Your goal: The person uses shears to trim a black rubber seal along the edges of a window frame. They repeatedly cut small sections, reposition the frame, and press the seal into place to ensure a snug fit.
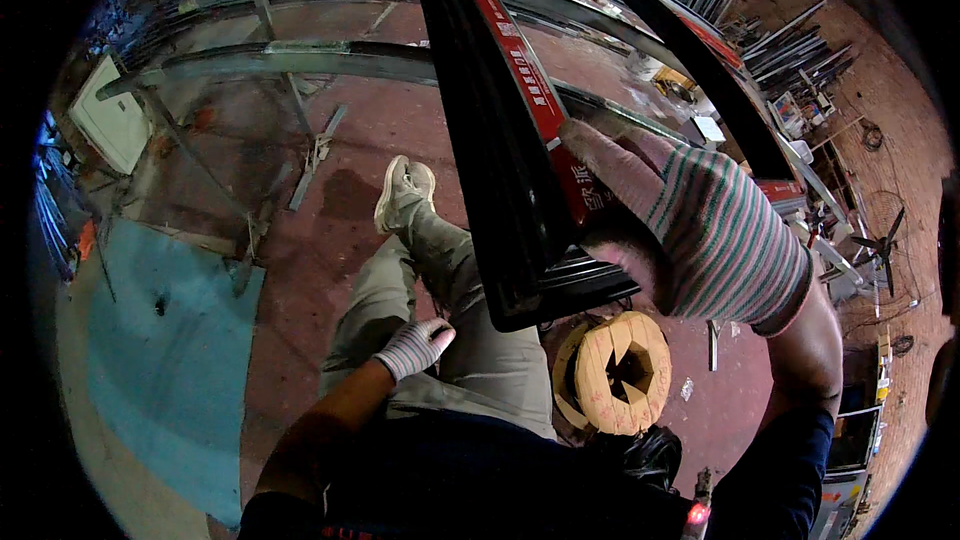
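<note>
Striped in grey and red, the glove on the right hand [700, 230] fills the near right of the view, fingers wrapped shut around the near end of a long black metal frame section [500, 150] with a red strip running along it. That section rises away from the person toward the top of the picture, its cut end just above the lap, over the right thigh. Gloved the same way, the left hand [415, 345] rests on the left thigh of the olive trousers [440, 270]; it holds nothing, and its fingers look loosely curled rather than clenched, though the angle hides them partly. One pale shoe [402, 192] points out over the red floor [350, 130]. Just below the frame's end stands a round wooden block [618, 372] made of wedge-shaped pieces, near the right knee.

By the look of it, the frame is being steadied or positioned with one hand, not yet set down. A next move would probably call for the free left hand to come up and share the weight, since so long a piece held at one end could swing toward the metal bars [800, 50] stacked at the far right.
</note>
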Available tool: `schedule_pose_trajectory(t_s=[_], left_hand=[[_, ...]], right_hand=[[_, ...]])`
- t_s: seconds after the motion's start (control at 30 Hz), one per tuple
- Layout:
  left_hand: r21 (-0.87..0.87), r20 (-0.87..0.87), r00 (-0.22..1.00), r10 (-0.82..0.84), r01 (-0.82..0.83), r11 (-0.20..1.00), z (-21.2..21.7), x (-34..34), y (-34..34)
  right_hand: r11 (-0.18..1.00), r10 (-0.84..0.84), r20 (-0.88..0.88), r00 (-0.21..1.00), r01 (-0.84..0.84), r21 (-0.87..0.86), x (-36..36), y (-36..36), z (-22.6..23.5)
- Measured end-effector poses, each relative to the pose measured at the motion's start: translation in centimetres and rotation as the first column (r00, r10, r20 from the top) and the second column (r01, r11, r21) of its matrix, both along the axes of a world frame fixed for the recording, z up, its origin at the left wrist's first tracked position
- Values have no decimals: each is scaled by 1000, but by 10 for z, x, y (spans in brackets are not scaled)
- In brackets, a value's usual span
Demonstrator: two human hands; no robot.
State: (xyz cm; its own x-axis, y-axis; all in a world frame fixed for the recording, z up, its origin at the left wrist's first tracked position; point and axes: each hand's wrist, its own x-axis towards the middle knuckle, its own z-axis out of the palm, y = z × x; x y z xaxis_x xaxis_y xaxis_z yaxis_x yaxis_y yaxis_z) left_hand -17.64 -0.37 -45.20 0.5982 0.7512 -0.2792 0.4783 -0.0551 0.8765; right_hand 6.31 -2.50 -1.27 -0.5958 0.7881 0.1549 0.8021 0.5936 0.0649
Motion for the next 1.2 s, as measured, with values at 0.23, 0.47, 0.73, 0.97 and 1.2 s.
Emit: schedule_pose_trajectory(t_s=[0.23,0.47,0.73,0.97,1.2], left_hand=[[-3,-12,1000,9,-9,1000,-1,-2,-1],[-61,-119,992,-31,24,998,18,3,2],[0,-13,999,-30,30,1000,-32,2,4],[50,-204,979,17,-7,999,44,7,-1],[67,91,992,82,-88,994,-67,4,2]], right_hand=[[995,-4,-267,964,-24,-100,18,2,-10],[985,-9,-411,912,-63,-161,37,-1,-19],[991,-10,-243,970,-22,-129,33,1,-13],[973,-18,-354,935,-65,-221,48,-2,-7],[959,-86,-321,943,-9,-283,37,4,-3]])
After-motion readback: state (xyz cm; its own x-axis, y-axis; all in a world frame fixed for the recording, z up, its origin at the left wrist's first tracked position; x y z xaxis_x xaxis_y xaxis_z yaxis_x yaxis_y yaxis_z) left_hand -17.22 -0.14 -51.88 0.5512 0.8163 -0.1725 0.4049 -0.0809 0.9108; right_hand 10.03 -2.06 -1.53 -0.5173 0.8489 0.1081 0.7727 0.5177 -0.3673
